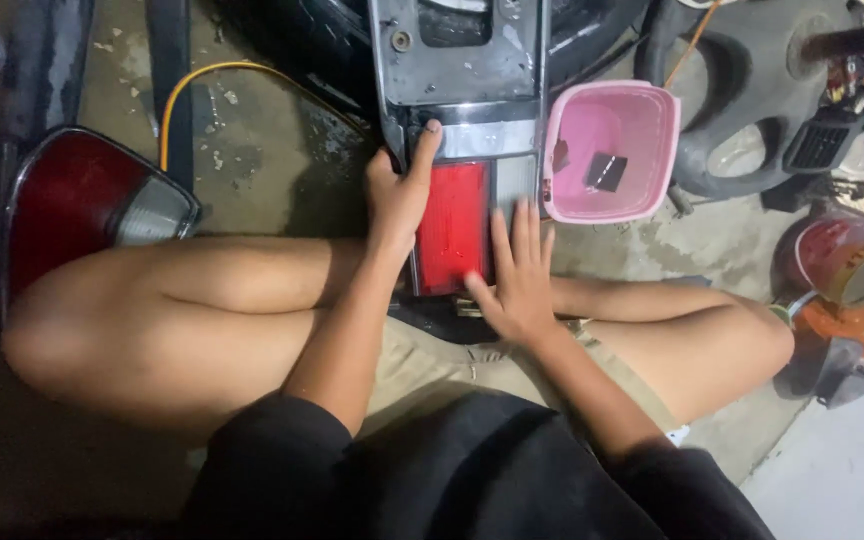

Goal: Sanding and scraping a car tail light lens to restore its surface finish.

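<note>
Sitting cross-legged on a grubby concrete floor [252, 160] with a car tail light assembly [462, 150] propped against the shins. The left hand [400, 190] grips its left edge, thumb and fingers wrapped round the side and one fingertip up at the chrome strip. The right hand [520, 275] isn't gripping anything, it lies flat and open with fingers spread on the red lens [452, 225] and the clear section beside it (palm down near the bottom edge). Just right of the light, touching or nearly so, sits a pink plastic basket [652, 110] with a small dark square part [606, 171] inside. Another tail light [82, 205], red with a clear corner, lies off to the left, well apart. A yellow cable [192, 85] loops across the floor behind it, and a red paint can [842, 255] sits at far right.
</note>
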